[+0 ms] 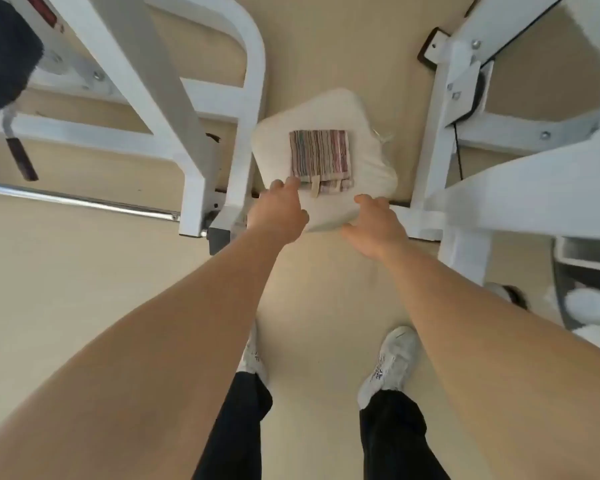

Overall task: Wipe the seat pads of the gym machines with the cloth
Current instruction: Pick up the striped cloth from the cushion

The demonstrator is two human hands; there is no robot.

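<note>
While the person's white trainers [392, 362] stand planted on the pale floor [84, 271] at six o'clock, both bare forearms reach up the frame toward the seat pad [368, 161] at twelve. The left hand [279, 211] has its fingers [284, 184] spread loosely, the tips touching the near left corner of the cloth [321, 157] without closing on it; the right hand [378, 223] is also open, fingers relaxed and resting at the pad's near edge, holding nothing. The cloth lies flat in the middle of the pad, folded into a neat rectangle, its weave striped in muted pinks, greys and greens, with a small pale loop tab on the near hem. It looks like soft terry, likely to bunch if dragged by one corner. The pad is a cream, rounded square cushion, smooth-skinned and slightly domed, probably vinyl. To do the step well, the person would want to lay a whole palm flat on the cloth, press evenly, and sweep in overlapping passes from the far edge at twelve o'clock back toward six, steadying the pad rim with the other hand. Beyond and to either side, at ten and two o'clock, stands the machine frame [246, 81], square white-painted steel tube with bolted joints.
</note>
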